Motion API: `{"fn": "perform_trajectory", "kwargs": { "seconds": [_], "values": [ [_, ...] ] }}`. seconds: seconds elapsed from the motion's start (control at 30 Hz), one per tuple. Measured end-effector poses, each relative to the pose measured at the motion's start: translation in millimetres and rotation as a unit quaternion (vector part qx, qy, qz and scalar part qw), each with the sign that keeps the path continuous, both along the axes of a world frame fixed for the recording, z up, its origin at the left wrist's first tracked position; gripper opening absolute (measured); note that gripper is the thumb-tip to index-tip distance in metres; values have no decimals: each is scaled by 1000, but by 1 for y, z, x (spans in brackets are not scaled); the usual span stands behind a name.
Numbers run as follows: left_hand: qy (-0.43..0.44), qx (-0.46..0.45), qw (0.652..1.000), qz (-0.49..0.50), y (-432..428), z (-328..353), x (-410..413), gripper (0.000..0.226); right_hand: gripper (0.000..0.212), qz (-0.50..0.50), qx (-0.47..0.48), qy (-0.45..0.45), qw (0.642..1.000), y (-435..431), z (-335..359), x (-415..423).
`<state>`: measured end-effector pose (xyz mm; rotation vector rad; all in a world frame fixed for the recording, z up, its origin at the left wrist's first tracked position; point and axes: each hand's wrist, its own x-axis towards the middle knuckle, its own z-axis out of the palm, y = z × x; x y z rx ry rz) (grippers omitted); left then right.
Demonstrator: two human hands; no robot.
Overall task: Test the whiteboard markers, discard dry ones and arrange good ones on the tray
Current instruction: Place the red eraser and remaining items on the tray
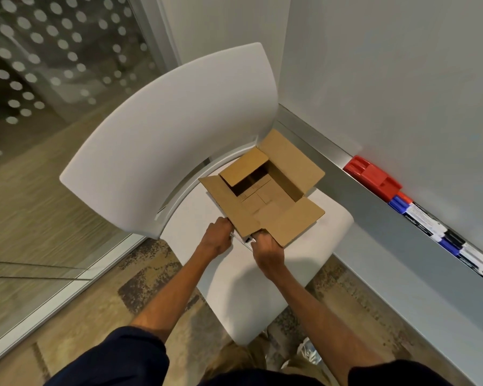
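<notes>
An open cardboard box (265, 196) sits on the seat of a white chair (262, 288). My left hand (216, 238) and my right hand (268, 250) are at the box's near flap, fingers curled. Between them they hold a marker (246, 240), mostly hidden under the flap; only a white and dark bit shows. Several markers (441, 235) with blue, black and red caps lie in a row on the whiteboard tray (379, 215) at the right. A red eraser (372, 176) sits at the tray's far end.
The chair's curved white back (165, 135) rises at the left of the box. The whiteboard (402, 79) fills the right wall. A glass partition with white dots (39, 51) stands at the left. Patterned carpet (151, 274) lies below.
</notes>
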<state>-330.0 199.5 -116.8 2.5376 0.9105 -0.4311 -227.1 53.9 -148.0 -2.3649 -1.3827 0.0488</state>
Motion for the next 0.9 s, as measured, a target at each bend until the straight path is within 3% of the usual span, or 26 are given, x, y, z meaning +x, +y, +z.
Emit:
{"fn": "perform_trajectory", "kwargs": {
  "seconds": [0.1, 0.2, 0.27, 0.33, 0.4, 0.6, 0.9],
  "values": [
    [8, 18, 1000, -10, -1, 1, -6, 21, 20, 5, -10, 81, 997, -4, -4, 3],
    [-13, 12, 1000, -18, -6, 2, -10, 27, 24, -8, -5, 149, 989, -10, -5, 8],
    [-31, 3, 999, -15, -12, 3, -12, 30, 7, -39, -112, 93, 989, -17, 0, 9],
    [-44, -17, 999, -2, -18, 4, -13, 29, 21, -23, -131, 115, 984, -20, 2, 10],
    [-52, -42, 998, 10, -24, 6, -13, 26, 22, 17, -160, 79, 984, -24, 13, 10],
    [-63, -76, 995, -6, -45, 15, -7, 36, 18, -31, -164, 94, 981, -51, 34, 17],
    [-91, -102, 988, -74, -98, 29, 40, 30, 23, -81, -144, 80, 983, -116, 50, 50]
  ]
}}
